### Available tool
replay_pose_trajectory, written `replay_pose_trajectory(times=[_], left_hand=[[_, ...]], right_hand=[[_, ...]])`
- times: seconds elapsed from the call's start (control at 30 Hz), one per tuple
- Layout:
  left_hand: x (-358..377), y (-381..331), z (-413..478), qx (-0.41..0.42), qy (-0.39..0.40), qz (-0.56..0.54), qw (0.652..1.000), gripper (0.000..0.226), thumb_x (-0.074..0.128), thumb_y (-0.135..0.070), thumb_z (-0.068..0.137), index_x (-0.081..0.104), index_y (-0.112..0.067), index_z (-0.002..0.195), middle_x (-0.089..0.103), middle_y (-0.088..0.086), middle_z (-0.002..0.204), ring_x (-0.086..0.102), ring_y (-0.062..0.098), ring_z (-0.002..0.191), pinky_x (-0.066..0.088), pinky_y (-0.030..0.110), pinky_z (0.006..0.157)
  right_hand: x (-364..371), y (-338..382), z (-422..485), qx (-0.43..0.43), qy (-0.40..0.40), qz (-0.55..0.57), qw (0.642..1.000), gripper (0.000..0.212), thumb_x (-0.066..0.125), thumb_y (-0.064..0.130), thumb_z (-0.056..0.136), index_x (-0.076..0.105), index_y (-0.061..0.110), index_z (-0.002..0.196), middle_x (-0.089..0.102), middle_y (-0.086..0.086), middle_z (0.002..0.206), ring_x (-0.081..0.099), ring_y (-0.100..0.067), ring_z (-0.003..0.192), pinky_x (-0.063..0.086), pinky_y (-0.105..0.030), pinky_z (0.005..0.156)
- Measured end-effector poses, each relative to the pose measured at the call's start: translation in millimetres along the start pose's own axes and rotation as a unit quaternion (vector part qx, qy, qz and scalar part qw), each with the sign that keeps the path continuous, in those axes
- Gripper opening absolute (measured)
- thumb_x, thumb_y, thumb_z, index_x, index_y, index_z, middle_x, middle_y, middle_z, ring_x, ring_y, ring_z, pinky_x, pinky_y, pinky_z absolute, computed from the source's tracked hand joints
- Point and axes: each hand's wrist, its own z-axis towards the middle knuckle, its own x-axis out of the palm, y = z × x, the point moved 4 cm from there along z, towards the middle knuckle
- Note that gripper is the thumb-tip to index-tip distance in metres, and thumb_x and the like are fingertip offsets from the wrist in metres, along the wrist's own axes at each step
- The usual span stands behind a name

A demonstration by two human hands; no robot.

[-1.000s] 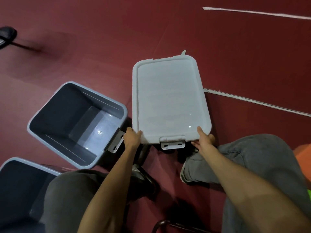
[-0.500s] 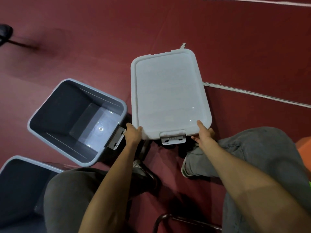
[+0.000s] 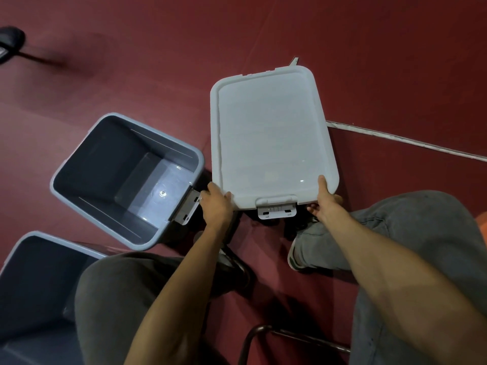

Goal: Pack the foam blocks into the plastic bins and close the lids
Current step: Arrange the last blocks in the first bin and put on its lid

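Observation:
A pale grey plastic lid (image 3: 271, 138) with a latch (image 3: 276, 208) on its near edge is in front of me, covering whatever is beneath it. My left hand (image 3: 216, 204) grips the lid's near left corner. My right hand (image 3: 325, 200) grips its near right corner, thumb on top. To the left an open grey bin (image 3: 126, 177) stands on the red floor with nothing inside and a latch hanging at its near side. Part of a second open bin (image 3: 31, 285) shows at the bottom left. No foam blocks are in sight.
My knees in grey trousers frame the bottom of the view, with a shoe (image 3: 295, 255) on the floor. A dark metal chair frame (image 3: 290, 335) curves below. White floor lines (image 3: 405, 140) run to the right. A dark object (image 3: 9, 39) lies far left.
The lid, held at both near corners, sat slightly higher in view half a second ago and has come back toward me. Both hands keep the same grip.

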Motion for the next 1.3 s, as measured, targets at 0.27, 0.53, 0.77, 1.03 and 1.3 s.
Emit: replay_pose_trajectory(times=[0.27, 0.53, 0.77, 1.03, 1.3], left_hand=[[34, -41, -38, 0.136, 0.095, 0.206, 0.964, 0.056, 0.048, -0.043, 0.1, 0.028, -0.033, 0.151, 0.018, 0.016, 0.161, 0.008, 0.055, 0.145, 0.028, 0.062, 0.113], [49, -60, -68, 0.22, 0.165, 0.248, 0.929, 0.06, 0.048, -0.025, 0.096, 0.027, -0.034, 0.151, 0.025, 0.014, 0.157, 0.023, 0.045, 0.142, 0.033, 0.06, 0.109], [47, -49, -79, 0.235, 0.19, 0.288, 0.908, 0.079, 0.057, -0.025, 0.088, 0.016, -0.031, 0.156, 0.01, 0.003, 0.165, 0.012, 0.036, 0.151, 0.03, 0.055, 0.114], [42, -50, -79, 0.225, 0.212, 0.275, 0.911, 0.08, 0.054, -0.021, 0.088, 0.015, -0.034, 0.156, 0.006, 0.0, 0.167, 0.007, 0.032, 0.153, 0.029, 0.056, 0.116], [41, -50, -80, 0.229, 0.215, 0.256, 0.914, 0.077, 0.054, -0.027, 0.091, 0.016, -0.03, 0.158, 0.006, 0.002, 0.167, 0.005, 0.031, 0.153, 0.035, 0.052, 0.115]], right_hand=[[7, -8, -20, 0.047, 0.088, 0.082, 0.992, 0.077, 0.08, 0.066, 0.066, 0.056, 0.011, 0.115, 0.066, -0.009, 0.11, 0.068, -0.027, 0.09, 0.058, -0.033, 0.06], [19, -44, -70, 0.056, 0.157, -0.109, 0.98, 0.087, 0.076, 0.055, 0.078, 0.039, 0.013, 0.144, 0.048, -0.005, 0.143, 0.048, -0.029, 0.127, 0.047, -0.042, 0.092], [27, -42, -84, 0.141, 0.231, -0.019, 0.962, 0.056, 0.066, 0.048, 0.089, 0.06, 0.009, 0.128, 0.07, -0.014, 0.112, 0.069, -0.029, 0.087, 0.055, -0.035, 0.06], [38, -47, -74, 0.136, 0.215, 0.072, 0.964, 0.047, 0.07, 0.03, 0.09, 0.057, 0.003, 0.127, 0.069, -0.021, 0.115, 0.071, -0.038, 0.099, 0.06, -0.042, 0.061], [36, -43, -68, 0.118, 0.178, 0.033, 0.976, 0.032, 0.074, 0.027, 0.087, 0.058, 0.0, 0.095, 0.056, -0.01, 0.069, 0.063, -0.025, 0.066, 0.059, -0.037, 0.062]])
